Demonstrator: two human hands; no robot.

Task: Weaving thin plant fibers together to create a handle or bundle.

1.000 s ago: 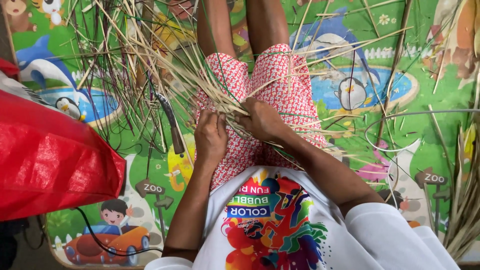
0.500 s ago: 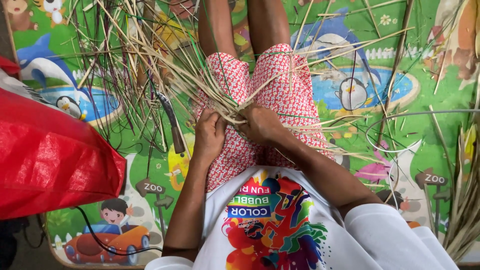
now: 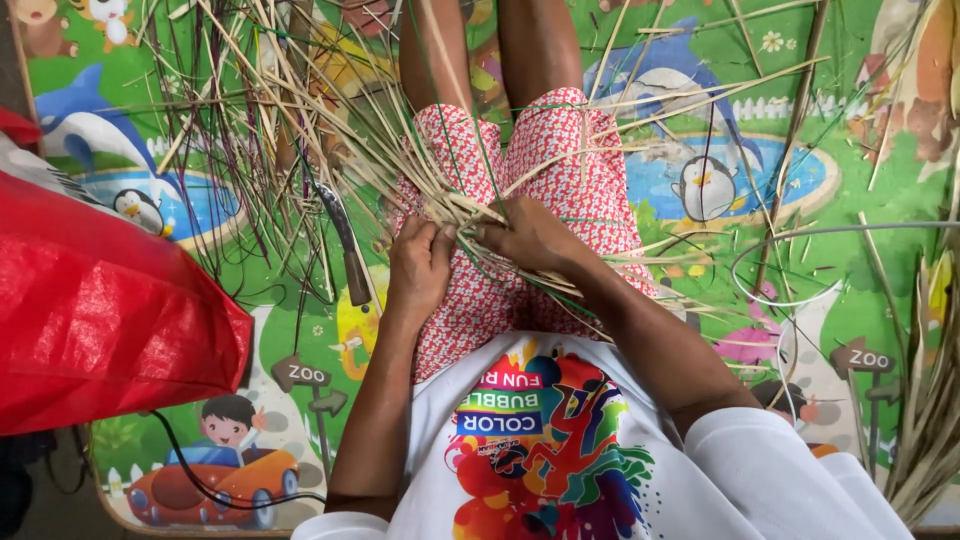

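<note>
Bright and busy, a green cartoon-animal play mat covers the floor and serves as the work surface, so loose material can fan out around the seated person; pale, flat dried reed strips radiate outward from the lap, their joined ends gathered over red-and-white patterned shorts, where both hands can reach them without stretching. Left hand is curled narrowly, fingertips pinching strips at the woven knot; right hand closes over the same knot from the other side, thumb pressing strips flat, seemingly to keep the crossing tight. A dark-handled knife lies on the mat just beside the left thigh, within easy reach; a red woven plastic sack sits at the left edge, well apart from the hands; more dry stalks are piled at the right edge.
</note>
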